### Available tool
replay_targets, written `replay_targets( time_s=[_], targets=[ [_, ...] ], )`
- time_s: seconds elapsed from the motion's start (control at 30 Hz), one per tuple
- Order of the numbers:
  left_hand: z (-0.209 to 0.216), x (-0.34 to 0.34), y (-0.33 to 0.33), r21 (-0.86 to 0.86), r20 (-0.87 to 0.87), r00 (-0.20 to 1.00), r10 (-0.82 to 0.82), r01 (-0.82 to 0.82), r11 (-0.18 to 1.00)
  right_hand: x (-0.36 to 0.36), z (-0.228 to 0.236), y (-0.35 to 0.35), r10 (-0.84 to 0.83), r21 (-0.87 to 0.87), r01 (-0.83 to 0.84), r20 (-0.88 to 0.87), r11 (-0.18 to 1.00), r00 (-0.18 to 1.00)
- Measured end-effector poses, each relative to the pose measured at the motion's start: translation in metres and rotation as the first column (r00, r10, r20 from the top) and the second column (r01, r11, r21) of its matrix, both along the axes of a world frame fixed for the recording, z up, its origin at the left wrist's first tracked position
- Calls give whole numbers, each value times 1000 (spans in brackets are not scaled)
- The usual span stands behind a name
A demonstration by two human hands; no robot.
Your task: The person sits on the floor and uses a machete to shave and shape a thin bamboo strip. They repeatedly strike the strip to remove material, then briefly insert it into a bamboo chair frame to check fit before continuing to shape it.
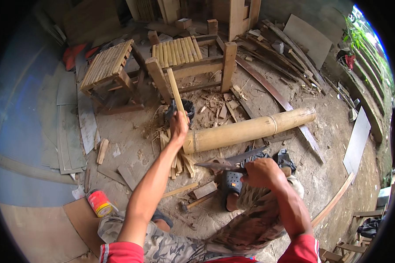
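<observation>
Bamboo strip: a long, pale, narrow bamboo strip (174,90) stands tilted in front of the person, its far end pointing at the slatted seat (176,50) of a wooden frame (whether it touches the wood, I cannot tell).
Left hand: the left hand (179,128) is closed around the strip near its near end.
Strip handling: probably light and springy, stiff along its length, smooth on the skin side, with edges that may be sharp; best taken low across its flat faces, clear of any blade.
Knife: a dark-bladed knife (218,166) points left, below the near side of the bamboo pole (237,133).
Right hand: the right hand (263,173) is wrapped round the knife's handle, above the right knee.
Knife handling: likely rigid and fairly weighty; the handle is the only sensible hold.
Bamboo pole: it lies from beside the left hand toward the far right, likely heavier and apt to roll; steadying it by a joint would suit.
Split pieces: a bundle of split pieces (186,165) lies under the pole's left end.
Near floor: a hammer (197,204) lies between the feet, a red-and-yellow can (99,202) to the left.
Far left: a slatted stool (107,65) stands beside the frame.
</observation>
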State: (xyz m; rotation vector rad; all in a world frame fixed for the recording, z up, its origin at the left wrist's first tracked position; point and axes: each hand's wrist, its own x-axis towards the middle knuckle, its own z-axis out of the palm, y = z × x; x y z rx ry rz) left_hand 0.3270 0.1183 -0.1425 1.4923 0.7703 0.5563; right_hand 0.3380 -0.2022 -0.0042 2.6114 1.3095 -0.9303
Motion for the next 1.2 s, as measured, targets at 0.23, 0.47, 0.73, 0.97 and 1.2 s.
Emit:
replay_targets(
  time_s=[0.23, 0.47, 0.73, 0.97, 1.2],
  targets=[
    [49, 118, 55, -150, 78, 971, -225, 234, 960, 5, 4, -8, -21, -40, 17, -87, 999, 996],
    [64, 225, 103, -174, 32, 976, -218, 220, 960, 17, 11, -8, -104, 8, 105, -95, 994, 990],
    [45, 325, 125, -152, -2, 951, -308, 304, 940, 24, 2, 10, -96, -20, 94, -184, 995, 978],
    [29, 379, 122, -128, -46, 956, -290, 283, 951, 24, -12, 17, 55, 93, -36, -219, 995, 974],
    [46, 382, 94, 411, -570, 816, -92, 380, 829, 28, -4, 22, 39, 147, -16, -155, 989, 987]
  ],
)
